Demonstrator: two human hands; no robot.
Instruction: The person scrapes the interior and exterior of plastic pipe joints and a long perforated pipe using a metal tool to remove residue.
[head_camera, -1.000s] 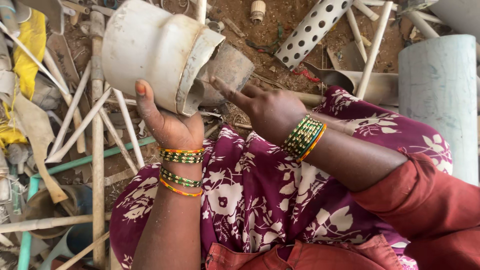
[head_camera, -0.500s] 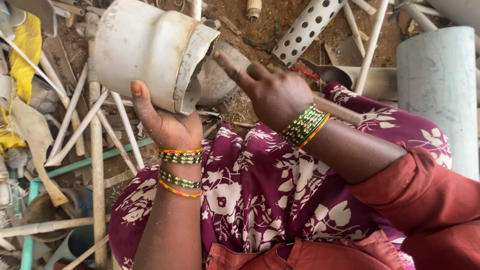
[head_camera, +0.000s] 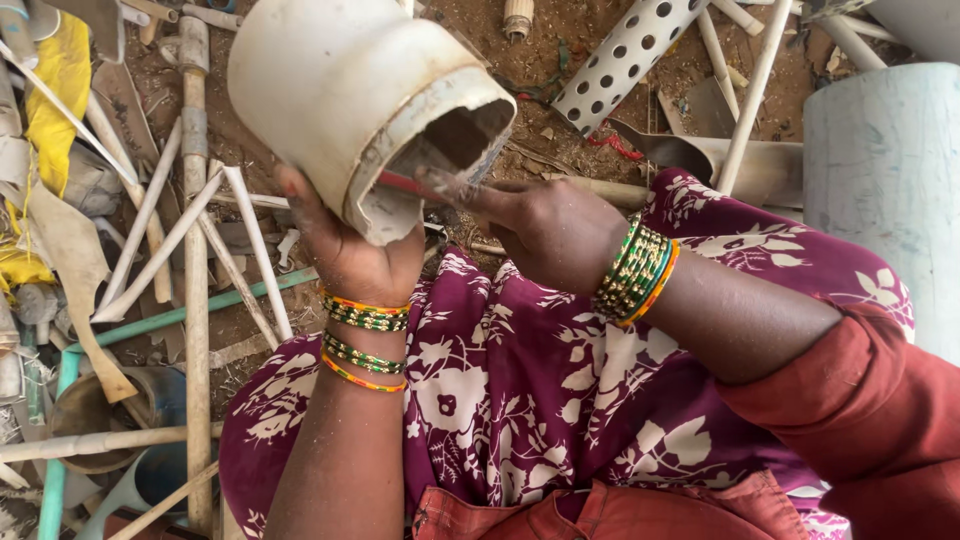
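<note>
- Our left hand (head_camera: 350, 255) grips one wide white plastic pipe fitting (head_camera: 350, 95) from below, raised above our lap with its broken mouth toward us.
- Our right hand (head_camera: 545, 225) pinches what seems a thin red tool (head_camera: 405, 184) at that mouth.
- One perforated white pipe (head_camera: 625, 55) lies on the ground beyond.

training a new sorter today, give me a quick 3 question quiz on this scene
1. True or false: the left hand holds the white pipe fitting from below.
2. What does the right hand reach toward? A) the fitting's broken open end B) the perforated pipe C) the yellow cloth
3. What lies on the dirt left of the person's lap?

Key: 1 true; 2 A; 3 thin white pipes and a green pipe.
</note>
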